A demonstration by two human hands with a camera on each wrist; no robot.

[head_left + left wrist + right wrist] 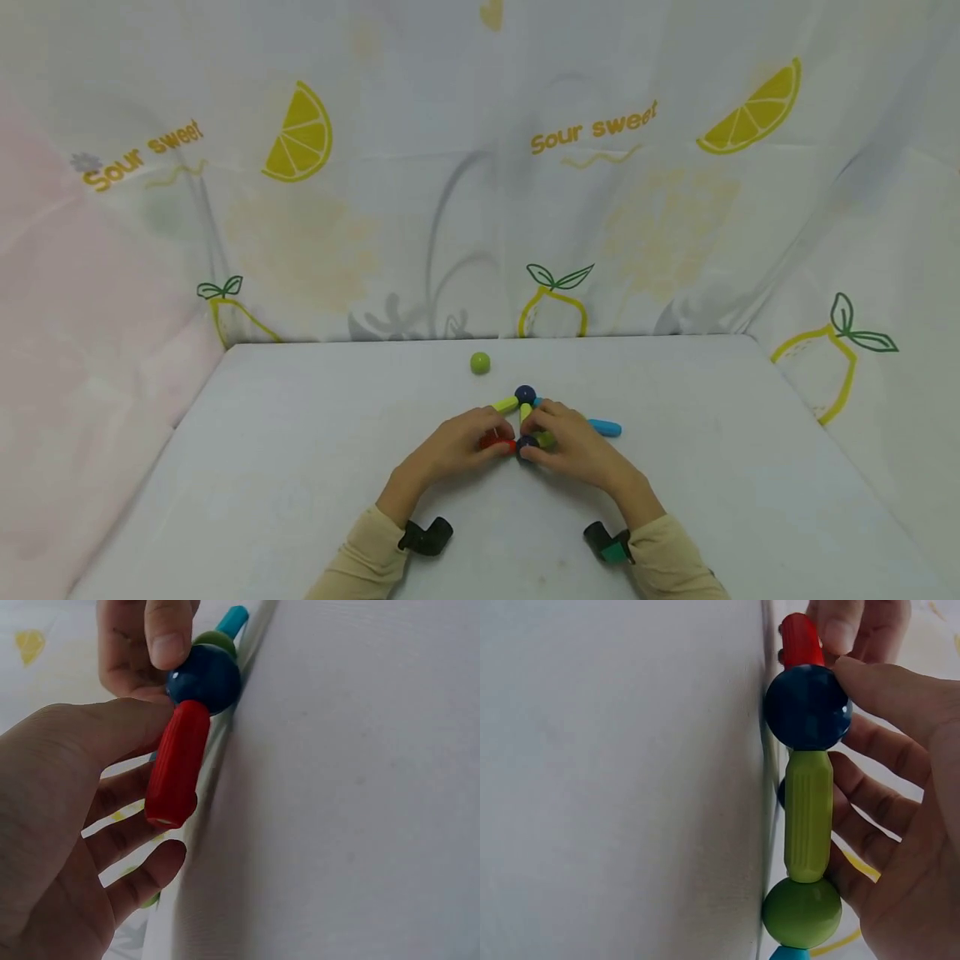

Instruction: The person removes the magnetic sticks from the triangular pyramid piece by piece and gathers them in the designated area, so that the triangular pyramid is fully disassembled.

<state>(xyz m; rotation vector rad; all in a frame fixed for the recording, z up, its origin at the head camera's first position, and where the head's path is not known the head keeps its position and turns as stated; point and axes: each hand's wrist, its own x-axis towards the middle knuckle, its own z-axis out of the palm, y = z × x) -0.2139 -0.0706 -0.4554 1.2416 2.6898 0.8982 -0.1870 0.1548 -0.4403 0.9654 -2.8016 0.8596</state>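
Just below the middle of the head view, a glossy dark-blue ball (808,707) adjoins a red ridged rod (180,761); the right hand (581,448) grips the ball, the left hand (459,442) pinches the rod. A yellow-green stick (808,817) links the ball to a glossy green sphere (802,911). Higher up, a small lime bead (480,362) sits on the white table (750,467).

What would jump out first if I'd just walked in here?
Probably the left hand holding a ridged red rod and the right hand holding a glossy dark-blue ball against its end, low in the head view's middle. Beyond, a lime-green ball sits apart near the white tabletop's far edge. Behind hangs white cloth printed with yellow lemon slices.
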